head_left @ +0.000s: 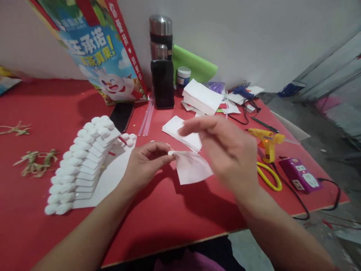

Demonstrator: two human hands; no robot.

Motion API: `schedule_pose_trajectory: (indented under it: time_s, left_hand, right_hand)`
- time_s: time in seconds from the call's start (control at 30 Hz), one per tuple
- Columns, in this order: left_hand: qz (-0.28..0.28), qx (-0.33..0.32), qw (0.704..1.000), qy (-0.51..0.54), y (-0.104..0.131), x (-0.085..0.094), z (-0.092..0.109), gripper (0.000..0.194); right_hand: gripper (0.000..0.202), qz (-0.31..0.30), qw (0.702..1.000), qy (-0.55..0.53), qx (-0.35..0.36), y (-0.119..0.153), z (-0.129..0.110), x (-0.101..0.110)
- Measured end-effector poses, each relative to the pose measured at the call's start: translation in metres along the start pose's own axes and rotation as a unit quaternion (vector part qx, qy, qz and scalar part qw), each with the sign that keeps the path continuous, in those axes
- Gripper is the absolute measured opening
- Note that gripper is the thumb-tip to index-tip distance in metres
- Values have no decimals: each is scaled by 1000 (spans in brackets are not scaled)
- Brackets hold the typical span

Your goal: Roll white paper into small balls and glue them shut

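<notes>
My left hand (148, 162) pinches one corner of a thin white sheet (193, 169), either paper or cloth, which hangs to the right over the red table. A small white rolled or folded edge shows at my fingertips. My right hand (229, 154) is raised beside the sheet, slightly blurred, its fingers curved and apart with nothing visible in them. Behind it lies a stack of white sheets (180, 130), partly hidden by that hand. Left of my left hand, overlapping white strips with rounded white puffs (80, 150) form a curved row on a white board (108, 188).
At right are a yellow glue gun (266, 139), a yellow ring (272, 178) and a purple power socket (299, 175) with cords. A phone (163, 84) stands before a steel flask (160, 28). Further left are a printed bag (104, 56) and straw figures (38, 163).
</notes>
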State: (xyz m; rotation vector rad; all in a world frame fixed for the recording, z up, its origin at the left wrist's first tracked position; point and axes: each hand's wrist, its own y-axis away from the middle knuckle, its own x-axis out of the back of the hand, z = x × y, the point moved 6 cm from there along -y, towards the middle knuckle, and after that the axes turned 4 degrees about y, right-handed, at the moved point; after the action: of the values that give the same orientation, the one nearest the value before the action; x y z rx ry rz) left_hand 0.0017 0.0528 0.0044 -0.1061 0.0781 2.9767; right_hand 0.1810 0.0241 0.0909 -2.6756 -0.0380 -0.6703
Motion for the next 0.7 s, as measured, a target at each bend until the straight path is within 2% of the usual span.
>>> schedule_pose_trajectory:
  time_s: [0.03,0.07,0.13,0.2,0.27,0.33,0.4,0.47,0.5,0.6,0.7]
  left_hand:
    - [-9,-30,999,-25,2,-1,5,16]
    - [-20,-56,997,-49,3,-3,10,12]
    - [-42,-94,991,-80,6,-6,17,8]
    - [-55,-111,988,-94,6,-8,18,7]
    - [-60,-114,986,-107,5,-8,16,5]
    - [-60,-116,983,-126,4,-7,13,3]
    - [-59,-118,981,-140,3,-5,11,2]
    - [-62,-113,982,-139,2,-4,9,2]
    - [-63,-108,983,-135,2,-4,9,2]
    - [-58,-85,987,-123,1,-4,7,4]
    - [-34,-44,993,-106,0,-2,3,9]
  right_hand:
    - [27,20,995,-77,-52,-6,19,2]
    - [23,20,978,-175,-112,-10,40,1]
    - [27,-49,908,-312,-276,-8,80,-18]
    - [36,-160,822,-387,-387,5,99,-43]
    - [41,-256,741,-449,-430,20,97,-64]
    - [47,-320,670,-506,-439,30,87,-78]
    - [55,-353,620,-547,-439,35,77,-84]
    - [54,-360,597,-571,-432,36,74,-85]
    - [51,-356,596,-578,-428,36,74,-84]
    - [39,-335,606,-576,-435,34,79,-80]
    - [24,-321,631,-558,-433,32,79,-76]
